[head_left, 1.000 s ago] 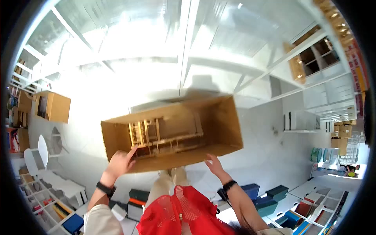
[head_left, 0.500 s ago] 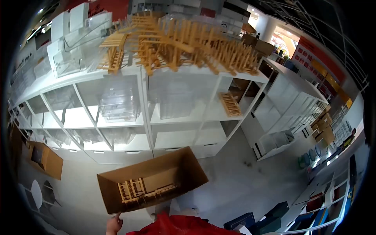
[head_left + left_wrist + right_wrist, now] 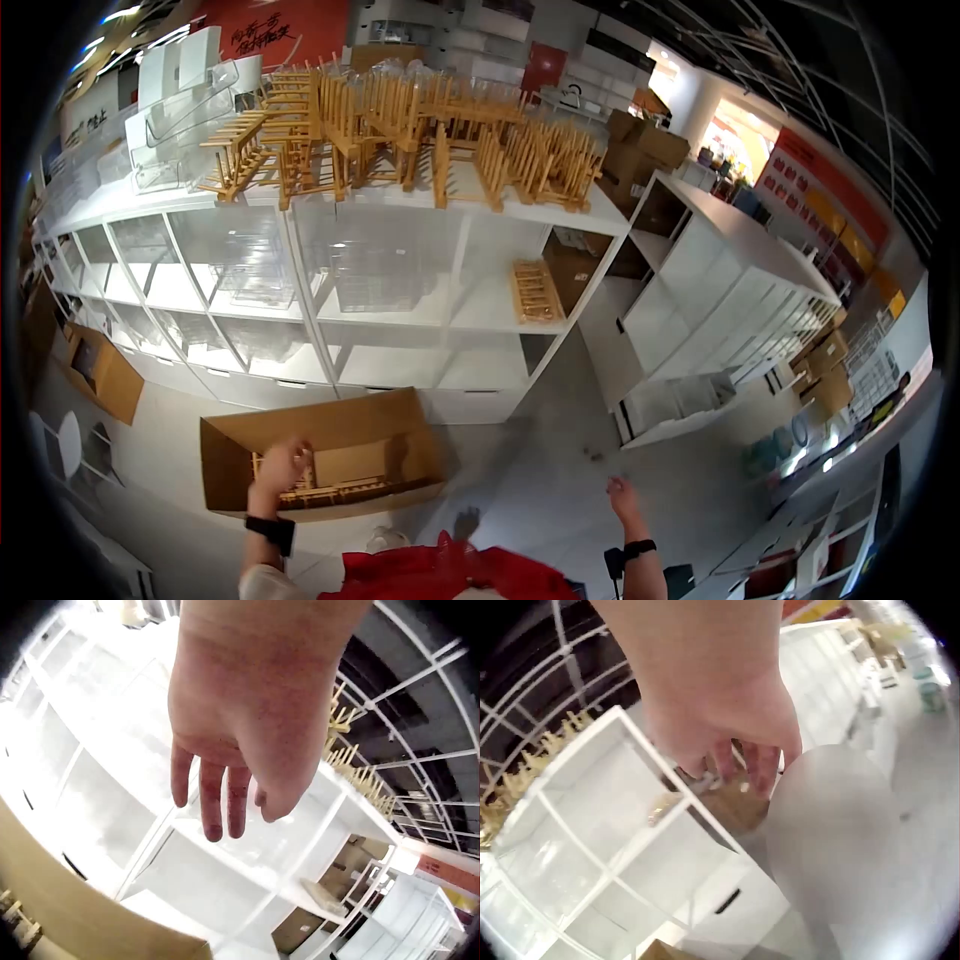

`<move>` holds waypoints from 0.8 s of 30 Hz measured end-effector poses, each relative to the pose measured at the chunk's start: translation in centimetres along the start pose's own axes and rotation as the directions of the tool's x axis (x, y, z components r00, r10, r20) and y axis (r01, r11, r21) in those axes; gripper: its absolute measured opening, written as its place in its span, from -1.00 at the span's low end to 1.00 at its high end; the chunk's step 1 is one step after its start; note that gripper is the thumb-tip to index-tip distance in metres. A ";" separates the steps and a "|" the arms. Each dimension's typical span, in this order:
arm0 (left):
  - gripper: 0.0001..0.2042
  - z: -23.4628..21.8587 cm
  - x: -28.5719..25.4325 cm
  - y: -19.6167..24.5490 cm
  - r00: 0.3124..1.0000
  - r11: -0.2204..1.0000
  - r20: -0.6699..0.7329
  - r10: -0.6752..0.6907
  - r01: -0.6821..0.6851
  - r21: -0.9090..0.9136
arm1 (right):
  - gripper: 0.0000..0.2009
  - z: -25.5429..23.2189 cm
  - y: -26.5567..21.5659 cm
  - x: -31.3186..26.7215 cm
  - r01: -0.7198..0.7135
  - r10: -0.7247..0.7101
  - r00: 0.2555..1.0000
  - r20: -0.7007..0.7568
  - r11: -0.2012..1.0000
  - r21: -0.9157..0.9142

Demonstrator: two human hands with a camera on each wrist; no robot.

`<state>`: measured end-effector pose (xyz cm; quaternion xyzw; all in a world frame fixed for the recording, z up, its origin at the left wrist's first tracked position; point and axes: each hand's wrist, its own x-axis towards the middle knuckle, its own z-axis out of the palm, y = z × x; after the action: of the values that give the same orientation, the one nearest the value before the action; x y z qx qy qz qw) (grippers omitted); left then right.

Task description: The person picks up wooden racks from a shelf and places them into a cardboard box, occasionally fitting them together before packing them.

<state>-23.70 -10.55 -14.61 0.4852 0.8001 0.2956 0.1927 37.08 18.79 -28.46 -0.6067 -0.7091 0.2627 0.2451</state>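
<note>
A long open cardboard box [image 3: 330, 415] stands on the floor in front of the shelving, with light wooden slatted racks [image 3: 345, 492] lying inside it. My left hand [image 3: 283, 465] is over the box in the head view and overlaps the racks. Its fingers [image 3: 213, 802] hang loosely downward with nothing between them in the left wrist view. Out to the right of the box, my right hand [image 3: 622, 493] is in the air over the floor. The fingers [image 3: 761, 769] of that hand are loosely bent and hold nothing in the right wrist view.
White cube shelving [image 3: 380, 360] spans the front, with many wooden racks [image 3: 370, 130] piled on top. A wrapped wooden rack [image 3: 537, 292] sits on a right-hand shelf near clear plastic bins [image 3: 375, 275]. A smaller carton [image 3: 105, 370] stands at left; a white cabinet [image 3: 690, 290] at right.
The head view has tilted up from the box toward the shelving. Both hands have come away from the box's near edge: the left is now over it, the right out to its right.
</note>
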 end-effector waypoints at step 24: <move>-0.66 -18.5 36.4 20.0 0.982 -0.338 -0.170 0.086 -0.132 -0.932 | -0.73 4.8 -12.4 17.7 0.061 -0.194 0.817 0.544 0.966 0.253</move>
<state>-38.00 23.68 11.75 0.1940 0.1769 0.8450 0.4658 22.28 34.42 -23.16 -0.4212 -0.7548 0.4909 0.1086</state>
